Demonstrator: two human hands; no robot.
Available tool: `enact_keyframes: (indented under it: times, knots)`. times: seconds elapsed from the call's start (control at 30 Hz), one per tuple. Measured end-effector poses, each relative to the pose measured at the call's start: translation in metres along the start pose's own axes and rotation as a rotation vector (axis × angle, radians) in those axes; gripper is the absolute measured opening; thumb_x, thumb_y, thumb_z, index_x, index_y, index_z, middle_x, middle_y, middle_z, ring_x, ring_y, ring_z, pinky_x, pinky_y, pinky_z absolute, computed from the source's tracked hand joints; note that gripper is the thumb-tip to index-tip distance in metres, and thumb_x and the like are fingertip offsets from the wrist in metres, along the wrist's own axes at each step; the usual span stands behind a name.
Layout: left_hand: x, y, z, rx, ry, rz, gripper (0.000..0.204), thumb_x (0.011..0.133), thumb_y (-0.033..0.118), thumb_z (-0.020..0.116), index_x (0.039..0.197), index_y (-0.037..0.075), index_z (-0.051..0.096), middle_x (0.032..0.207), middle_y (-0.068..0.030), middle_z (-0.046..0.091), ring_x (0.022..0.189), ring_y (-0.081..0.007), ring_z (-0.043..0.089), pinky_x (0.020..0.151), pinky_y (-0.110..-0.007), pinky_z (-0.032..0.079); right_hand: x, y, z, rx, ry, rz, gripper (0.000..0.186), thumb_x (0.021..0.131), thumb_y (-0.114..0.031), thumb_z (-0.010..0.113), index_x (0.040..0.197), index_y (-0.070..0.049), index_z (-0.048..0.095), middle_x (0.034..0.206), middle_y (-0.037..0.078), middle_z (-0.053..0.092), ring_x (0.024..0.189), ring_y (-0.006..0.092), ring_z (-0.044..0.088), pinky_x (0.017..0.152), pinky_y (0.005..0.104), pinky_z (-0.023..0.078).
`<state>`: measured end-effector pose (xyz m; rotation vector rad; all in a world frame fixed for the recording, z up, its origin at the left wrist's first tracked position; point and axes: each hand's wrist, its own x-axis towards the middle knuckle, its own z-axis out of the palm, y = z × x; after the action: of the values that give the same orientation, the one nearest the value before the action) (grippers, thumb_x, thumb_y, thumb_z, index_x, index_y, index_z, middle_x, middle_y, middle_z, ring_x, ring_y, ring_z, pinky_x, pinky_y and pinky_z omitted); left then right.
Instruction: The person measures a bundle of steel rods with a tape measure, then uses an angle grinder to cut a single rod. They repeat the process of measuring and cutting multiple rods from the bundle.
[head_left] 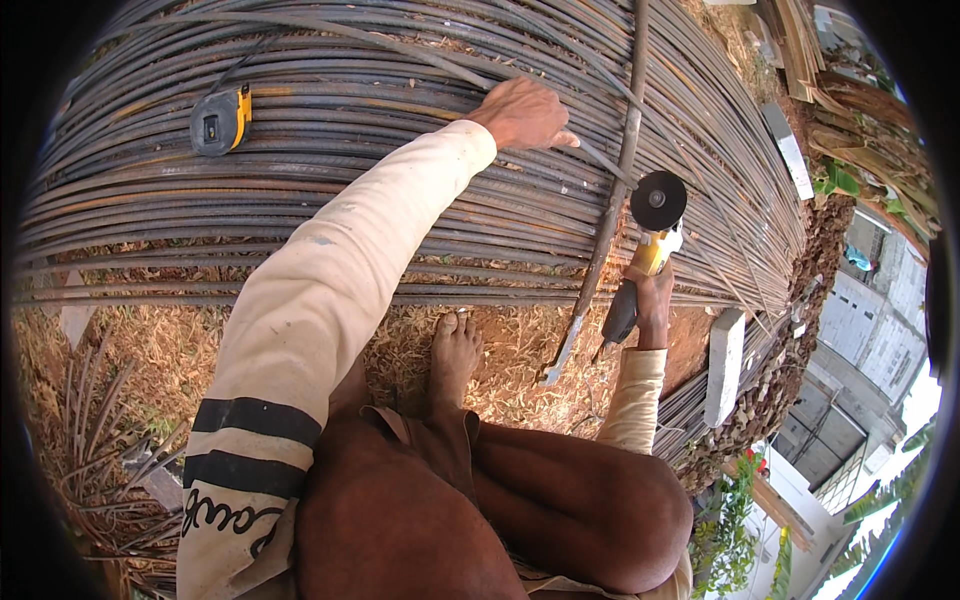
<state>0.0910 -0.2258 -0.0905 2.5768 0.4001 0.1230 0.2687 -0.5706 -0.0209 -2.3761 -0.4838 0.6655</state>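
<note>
My left hand point(522, 113) is closed around a steel rebar rod point(603, 163) above a wide bed of rebar point(400, 210). The rod's right end reaches a rusty metal bar point(628, 140) that lies crosswise over the bed. In my right hand point(653, 298) is a yellow and black angle grinder point(655, 252), gripped by its body. Its black cutting disc point(658, 201) is at the rod's end, just right of the crosswise bar; whether they touch I cannot tell. A yellow and grey tape measure point(221, 121) rests on the rebar at the far left.
My bare foot point(456, 350) stands on dry, leaf-strewn ground at the rebar's near edge. Pale concrete blocks point(725, 367) lie on the right, with another block point(788, 150) farther back. Short rebar offcuts point(95, 470) are heaped at the lower left.
</note>
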Motion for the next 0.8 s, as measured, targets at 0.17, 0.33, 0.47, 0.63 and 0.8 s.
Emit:
enact_keyframes:
  times: [0.17, 0.33, 0.47, 0.63, 0.8]
  knots:
    - [0.003, 0.001, 0.0, 0.008, -0.027, -0.019, 0.06, 0.1, 0.062, 0.063, 0.085, 0.006, 0.079, 0.075, -0.0142, 0.073, 0.078, -0.0353, 0.074, 0.078, -0.049, 0.059, -0.003, 0.003, 0.001, 0.029, 0.003, 0.004, 0.048, 0.07, -0.007, 0.08, 0.114, 0.0, 0.062, 0.094, 0.009, 0.068, 0.078, 0.0212, 0.066, 0.073, 0.0359, 0.057]
    - [0.002, 0.0, 0.002, 0.002, -0.029, -0.017, 0.061, 0.1, 0.062, 0.062, 0.085, 0.006, 0.079, 0.075, -0.014, 0.073, 0.079, -0.0352, 0.074, 0.079, -0.049, 0.059, 0.004, -0.001, 0.002, 0.054, -0.02, 0.022, 0.049, 0.069, -0.008, 0.081, 0.113, 0.0, 0.062, 0.095, 0.009, 0.068, 0.079, 0.0206, 0.066, 0.073, 0.0356, 0.057]
    - [0.002, -0.001, 0.002, 0.006, -0.013, -0.007, 0.062, 0.1, 0.063, 0.061, 0.085, 0.006, 0.079, 0.077, -0.0138, 0.073, 0.079, -0.0352, 0.074, 0.079, -0.049, 0.059, 0.009, -0.004, 0.003, 0.036, 0.005, -0.011, 0.048, 0.069, -0.008, 0.081, 0.113, 0.0, 0.062, 0.095, 0.009, 0.067, 0.079, 0.0205, 0.066, 0.073, 0.0356, 0.057]
    - [0.001, 0.001, 0.0, -0.006, -0.024, -0.007, 0.06, 0.101, 0.061, 0.061, 0.085, 0.005, 0.079, 0.077, -0.014, 0.073, 0.08, -0.0356, 0.074, 0.079, -0.049, 0.059, 0.011, -0.001, 0.001, 0.092, -0.012, -0.015, 0.049, 0.069, -0.006, 0.08, 0.114, 0.0, 0.062, 0.094, 0.01, 0.068, 0.077, 0.0216, 0.067, 0.07, 0.0362, 0.058]
    - [0.001, 0.0, 0.001, -0.008, -0.013, -0.01, 0.06, 0.102, 0.06, 0.062, 0.084, 0.005, 0.079, 0.075, -0.0138, 0.072, 0.079, -0.0349, 0.074, 0.079, -0.049, 0.06, 0.01, 0.002, 0.0, 0.1, -0.008, 0.006, 0.051, 0.069, -0.005, 0.08, 0.116, 0.001, 0.062, 0.094, 0.009, 0.068, 0.077, 0.0215, 0.067, 0.07, 0.0364, 0.058]
